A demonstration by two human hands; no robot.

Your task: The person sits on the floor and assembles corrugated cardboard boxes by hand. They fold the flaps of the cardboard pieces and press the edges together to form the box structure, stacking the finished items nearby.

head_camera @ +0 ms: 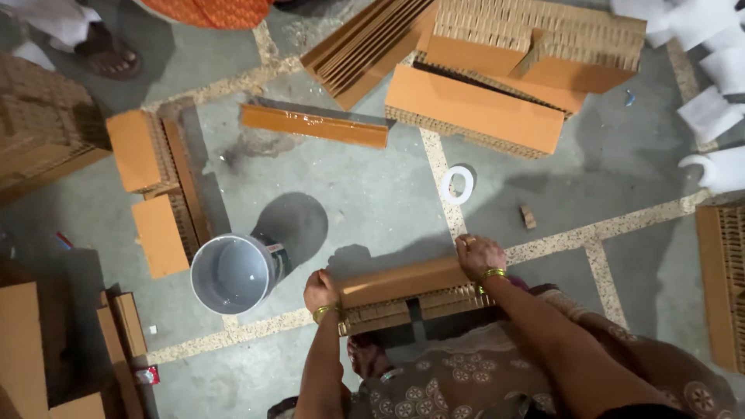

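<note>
The person holds a brown honeycomb cardboard block (pixel 407 291) low over the concrete floor (pixel 365 194), just in front of the knees. The left hand (pixel 320 291) is closed around the left end, and the right hand (pixel 479 256) presses with bent fingers on the top right edge, probably to keep the layers together. A grey bucket (pixel 233 273) stands near the left hand, and a white tape ring (pixel 456 185) lies further ahead

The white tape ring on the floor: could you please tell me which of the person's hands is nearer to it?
The right hand. It rests on the far right end of the cardboard block, just below the white tape ring. The left hand holds the block's left end, farther away, beside the grey bucket.
</note>
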